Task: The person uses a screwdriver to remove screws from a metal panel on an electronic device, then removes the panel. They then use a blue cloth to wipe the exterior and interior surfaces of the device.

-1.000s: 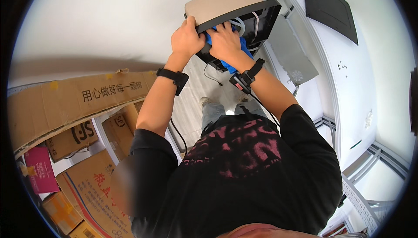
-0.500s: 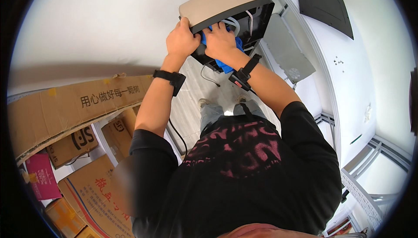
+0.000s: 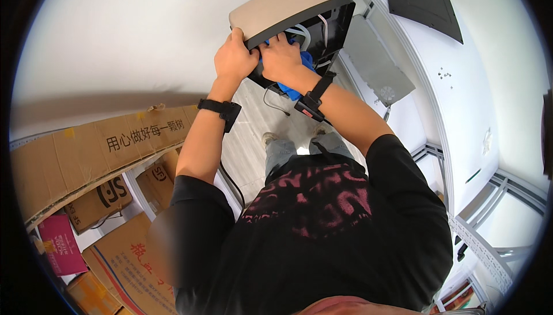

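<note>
A boxy appliance housing [image 3: 282, 7] with a beige panel and a black rim stands tilted at the top middle, its open black inside facing me. My left hand [image 3: 235, 57] is closed round the housing's near-left corner, thumb at the rim. Reaching into the opening, my right hand [image 3: 281, 60] is closed on a blue cloth [image 3: 290, 91], which bunches under the palm and hangs below it. Part of the right fingers is hidden behind the rim. White tubing [image 3: 305, 35] curves inside the housing beside those fingers.
On the white tabletop at right lie a dark cover panel [image 3: 423, 4] and several scattered screws [image 3: 443, 74]. A grey metal panel [image 3: 380, 61] leans below the table edge. Cardboard boxes [image 3: 129, 263] fill shelves at left. A loose cable [image 3: 276, 105] hangs near the floor.
The housing and both hands have shifted slightly to the left in view. The right hand has moved a little with the blue cloth; the left keeps its hold on the corner.
</note>
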Motion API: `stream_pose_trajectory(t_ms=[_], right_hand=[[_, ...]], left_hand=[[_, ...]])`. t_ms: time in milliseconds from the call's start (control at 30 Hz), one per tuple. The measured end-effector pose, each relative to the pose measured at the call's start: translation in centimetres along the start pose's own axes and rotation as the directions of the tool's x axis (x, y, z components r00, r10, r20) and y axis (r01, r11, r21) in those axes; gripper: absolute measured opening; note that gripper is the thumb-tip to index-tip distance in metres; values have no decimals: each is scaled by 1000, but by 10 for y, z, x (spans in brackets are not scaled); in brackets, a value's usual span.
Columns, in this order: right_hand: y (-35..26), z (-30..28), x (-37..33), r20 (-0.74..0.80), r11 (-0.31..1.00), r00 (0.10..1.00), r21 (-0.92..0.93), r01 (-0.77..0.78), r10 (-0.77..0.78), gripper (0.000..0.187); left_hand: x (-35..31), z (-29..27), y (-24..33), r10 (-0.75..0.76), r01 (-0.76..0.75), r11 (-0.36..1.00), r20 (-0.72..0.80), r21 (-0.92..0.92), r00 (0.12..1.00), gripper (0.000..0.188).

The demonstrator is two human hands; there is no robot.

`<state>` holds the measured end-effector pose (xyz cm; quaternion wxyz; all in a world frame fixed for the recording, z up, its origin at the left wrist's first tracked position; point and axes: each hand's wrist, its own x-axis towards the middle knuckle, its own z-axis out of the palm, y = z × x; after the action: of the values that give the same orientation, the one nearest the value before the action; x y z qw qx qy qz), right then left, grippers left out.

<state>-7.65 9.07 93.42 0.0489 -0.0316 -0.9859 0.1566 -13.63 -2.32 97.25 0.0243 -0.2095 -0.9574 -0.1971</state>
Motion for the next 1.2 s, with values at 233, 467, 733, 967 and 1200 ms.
stream_pose_trajectory(t_ms=[233, 467, 733, 967, 1200], right_hand=[[-4, -5, 5, 25, 999, 1000, 31, 15, -16, 43], [4, -15, 5, 118, 986, 992, 169, 16, -37, 44], [-6, 5, 0, -49, 999, 999, 41, 6, -4, 40], [10, -8, -12, -28, 984, 998, 168, 60, -56, 55], [30, -13, -22, -142, 985, 990, 166, 46, -22, 66]], left_hand=[[1, 2, 0, 8, -8, 1000, -27, 15, 1000, 28], [-3, 0, -3, 25, -25, 999, -5, 40, 1000, 30], [-3, 0, -1, 20, -20, 999, -14, 27, 1000, 30], [-3, -3, 3, 11, -11, 1000, -13, 24, 1000, 30], [-4, -4, 1, 34, -33, 999, -33, 25, 999, 32]])
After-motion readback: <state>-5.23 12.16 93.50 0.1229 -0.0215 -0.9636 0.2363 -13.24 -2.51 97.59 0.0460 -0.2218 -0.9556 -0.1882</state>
